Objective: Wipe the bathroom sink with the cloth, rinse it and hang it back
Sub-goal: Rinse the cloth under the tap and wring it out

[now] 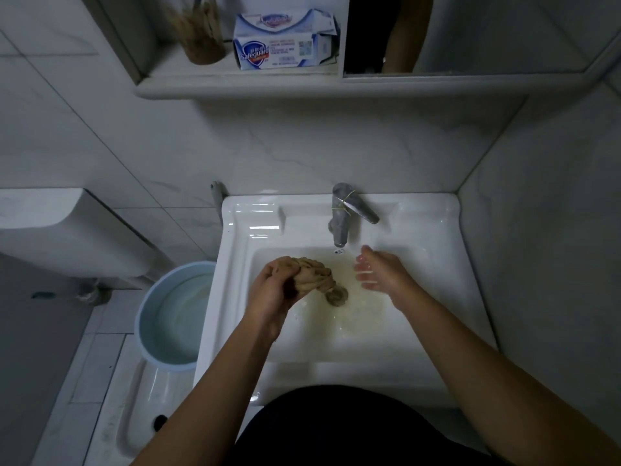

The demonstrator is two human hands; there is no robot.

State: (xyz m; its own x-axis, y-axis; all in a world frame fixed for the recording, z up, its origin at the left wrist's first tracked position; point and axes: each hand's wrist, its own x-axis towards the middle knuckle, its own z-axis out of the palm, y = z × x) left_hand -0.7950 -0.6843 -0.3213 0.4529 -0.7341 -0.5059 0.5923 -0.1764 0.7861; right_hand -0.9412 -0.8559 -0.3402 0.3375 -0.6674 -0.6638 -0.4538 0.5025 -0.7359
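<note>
The white sink (433,230) fills the middle of the head view, its basin wet with yellowish water. My left hand (274,285) grips a bunched, twisted tan cloth (317,275) over the basin, and the cloth's lower end hangs down onto the drain (337,295). My right hand (378,269) hovers with straight fingers to the right of the cloth, just below the spout of the metal faucet (344,215). I cannot tell whether water runs from the spout.
A blue bucket (174,314) holding water stands on the floor left of the sink, beside a squat toilet pan (141,395). A white cistern (67,230) is on the left wall. The shelf (302,85) above carries a soap box (285,40) and a brown cup (203,31).
</note>
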